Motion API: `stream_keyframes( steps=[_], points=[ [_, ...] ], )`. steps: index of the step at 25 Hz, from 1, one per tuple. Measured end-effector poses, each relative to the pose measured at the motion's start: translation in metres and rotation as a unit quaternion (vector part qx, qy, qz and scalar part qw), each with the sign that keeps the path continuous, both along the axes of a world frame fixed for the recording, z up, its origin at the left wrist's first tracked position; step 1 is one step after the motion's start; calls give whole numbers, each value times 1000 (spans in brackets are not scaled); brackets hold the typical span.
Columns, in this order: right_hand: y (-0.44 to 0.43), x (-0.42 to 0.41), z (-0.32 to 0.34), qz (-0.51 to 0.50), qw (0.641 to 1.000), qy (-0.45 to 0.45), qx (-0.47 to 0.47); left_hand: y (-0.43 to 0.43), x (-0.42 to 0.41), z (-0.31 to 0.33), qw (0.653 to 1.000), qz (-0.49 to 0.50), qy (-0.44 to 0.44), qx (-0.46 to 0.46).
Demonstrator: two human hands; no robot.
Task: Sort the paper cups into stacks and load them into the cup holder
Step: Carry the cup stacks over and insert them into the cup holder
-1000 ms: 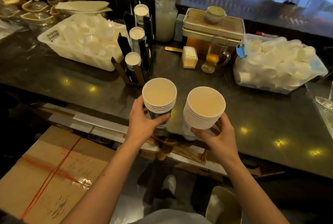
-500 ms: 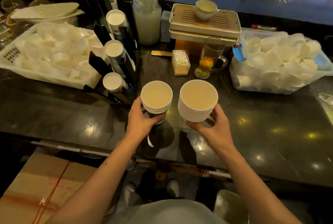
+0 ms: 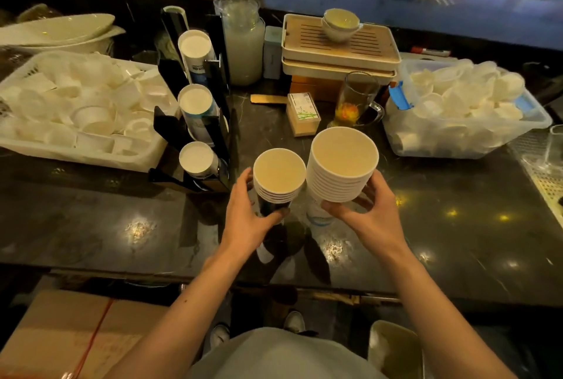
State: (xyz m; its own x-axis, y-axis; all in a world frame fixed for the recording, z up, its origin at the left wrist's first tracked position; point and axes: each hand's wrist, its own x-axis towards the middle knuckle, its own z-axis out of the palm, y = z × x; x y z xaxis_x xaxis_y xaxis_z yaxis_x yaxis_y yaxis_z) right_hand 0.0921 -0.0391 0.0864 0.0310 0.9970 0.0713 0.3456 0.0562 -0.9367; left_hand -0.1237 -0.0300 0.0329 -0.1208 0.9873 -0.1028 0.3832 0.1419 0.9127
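My left hand (image 3: 245,220) grips a narrow stack of paper cups (image 3: 278,176), mouths up, above the dark counter. My right hand (image 3: 368,214) holds a wider, taller stack of paper cups (image 3: 341,165) right beside it; the two stacks nearly touch. Just left of them stands the black cup holder (image 3: 217,122), with three slanted stacks of cups (image 3: 196,157) showing their white bottoms. A white basket (image 3: 82,150) of loose white cups lies at the left. At the right, a clear plastic bin (image 3: 457,147) holds more loose cups.
Behind the stacks stand a small paper box (image 3: 303,113), a glass mug of tea (image 3: 356,101), a tall jar (image 3: 243,40) and stacked trays (image 3: 338,46) with a bowl on top. A cardboard box (image 3: 61,336) sits on the floor at lower left. The counter's front edge runs below my wrists.
Both hands have carried their stacks forward over the counter, closer to the cup holder. The view has shifted nearer the counter, and the grips look unchanged.
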Motion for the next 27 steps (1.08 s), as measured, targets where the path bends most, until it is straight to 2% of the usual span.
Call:
stream_keyframes(
  steps=[2,4,6,7,14,17,20,24,27],
  points=[
    [-2,2,10,10,1000,-14,15,-17,-3,14,997,22,27,72],
    [-4,3,22,29,999,-27,33,-31,-7,33,980,17,39,196],
    [-6,1,35,56,997,-30,47,-34,-13,54,960,-41,50,273],
    [-5,-1,42,71,996,-27,48,-30,-16,63,955,-78,52,280],
    [12,-47,70,190,981,26,34,-15,-51,108,940,-240,75,232],
    [21,-74,71,210,977,34,21,-19,-74,116,950,-236,70,192],
    [32,-100,79,226,973,31,28,-20,-95,120,957,-211,65,190],
    [49,-127,92,251,967,1,48,-18,-114,126,970,-174,-36,168],
    [60,-133,97,306,951,20,32,-14,-123,129,967,-167,-89,169]
  ],
)
